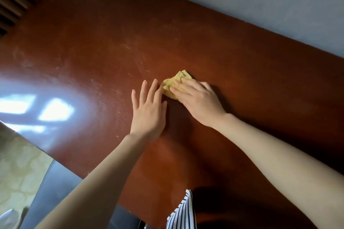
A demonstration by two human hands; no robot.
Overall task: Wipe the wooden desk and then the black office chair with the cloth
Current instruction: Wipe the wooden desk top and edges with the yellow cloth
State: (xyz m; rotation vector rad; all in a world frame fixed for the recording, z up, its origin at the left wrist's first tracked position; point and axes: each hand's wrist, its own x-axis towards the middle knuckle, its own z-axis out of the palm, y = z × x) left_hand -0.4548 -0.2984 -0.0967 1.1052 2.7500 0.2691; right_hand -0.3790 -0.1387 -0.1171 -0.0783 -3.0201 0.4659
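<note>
- Fingers (pixel 186 83) of the right hand (pixel 197 102) lie straight, pressing the crumpled yellow cloth (pixel 171 83) onto the wooden desk (pixel 93 42).
- Left hand (pixel 147 109) rests flat and empty just beside the cloth.
- Unpinched, the cloth could bunch or slip free on a fast stroke.

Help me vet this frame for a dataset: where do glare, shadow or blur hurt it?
Head view: window glare whitens the desk at left. Head view: dark shadow lies beside the right hand and under both forearms. Head view: the cloth and left hand look slightly soft, and the wide angle tilts the desk's edges.
</note>
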